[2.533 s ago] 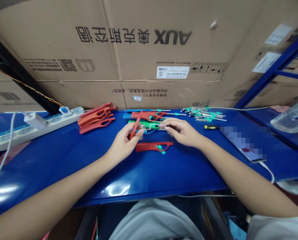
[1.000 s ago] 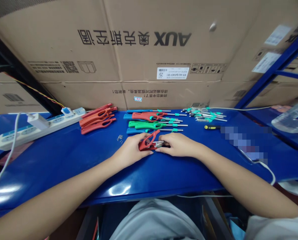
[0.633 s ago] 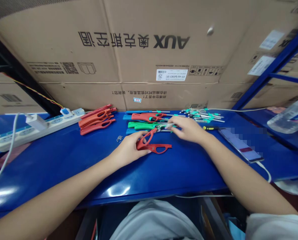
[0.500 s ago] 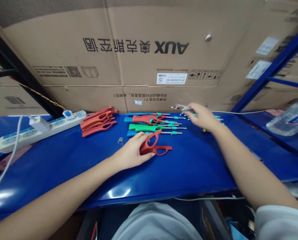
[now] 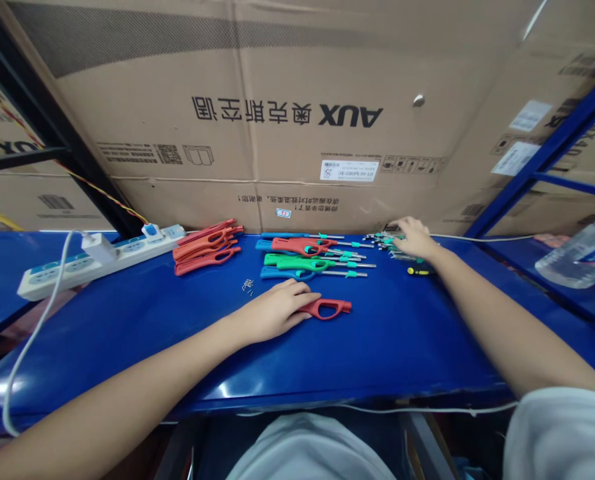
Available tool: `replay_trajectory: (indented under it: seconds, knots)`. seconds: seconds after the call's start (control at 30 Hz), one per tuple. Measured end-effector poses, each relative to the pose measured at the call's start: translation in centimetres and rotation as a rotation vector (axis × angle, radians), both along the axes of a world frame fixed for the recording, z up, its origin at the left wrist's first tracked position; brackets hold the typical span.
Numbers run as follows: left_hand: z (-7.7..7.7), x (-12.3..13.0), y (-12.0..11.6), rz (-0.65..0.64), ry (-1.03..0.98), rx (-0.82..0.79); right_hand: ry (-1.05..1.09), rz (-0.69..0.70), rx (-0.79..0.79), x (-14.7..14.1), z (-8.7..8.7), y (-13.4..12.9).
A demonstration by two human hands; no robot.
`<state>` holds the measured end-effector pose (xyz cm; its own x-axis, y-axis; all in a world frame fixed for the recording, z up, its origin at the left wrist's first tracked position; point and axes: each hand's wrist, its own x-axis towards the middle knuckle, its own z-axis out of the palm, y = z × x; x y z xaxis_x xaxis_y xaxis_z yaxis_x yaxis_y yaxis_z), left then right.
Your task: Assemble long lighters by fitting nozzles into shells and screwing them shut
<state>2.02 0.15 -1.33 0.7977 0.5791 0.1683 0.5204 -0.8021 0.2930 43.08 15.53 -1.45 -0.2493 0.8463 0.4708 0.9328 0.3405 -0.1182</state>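
Observation:
My left hand (image 5: 280,310) is closed around the grip end of a red lighter casing (image 5: 331,309), which lies flat on the blue table; its trigger loop sticks out to the right of my fingers. Over a loose pile of metal lighter rods with green parts (image 5: 384,241), at the back right, my right hand (image 5: 416,239) has its fingers spread and touching the pile; some fingertips are hidden. Between the hands lie several gas lighters (image 5: 307,264) in blue, red and green with metal tubes. A few small screws (image 5: 248,287) sit just behind my left hand.
Red and orange casings (image 5: 207,250) are stacked at the left, beside a white power strip (image 5: 100,263) with a trailing cable. A yellow-handled screwdriver (image 5: 418,271) lies below the rod pile. A large carton (image 5: 287,67) stands behind, and a plastic bottle (image 5: 580,257) is at the right.
The tilted red casing piece in my left hand has come down flat onto the table. My right hand, which held blurred metal parts above the pile, is lower and further back. The view has shifted slightly.

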Motion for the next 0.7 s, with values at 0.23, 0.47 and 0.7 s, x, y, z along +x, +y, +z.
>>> replay_trajectory:
  seconds: [0.23, 0.47, 0.7]
  knots:
    - [2.7, -1.8, 0.3, -0.032, 0.111, -0.090, -0.112, 0.495, -0.165, -12.8, 1.2, -7.0]
    - [6.3, -10.1, 5.3, 0.321, -0.063, 0.122, -0.118, 0.414, -0.310, -18.2, 0.2, -7.5]
    - [5.1, -18.6, 8.3, 0.727, -0.142, 0.193, -0.031, 0.523, -0.323, -18.2, 2.2, -8.7]
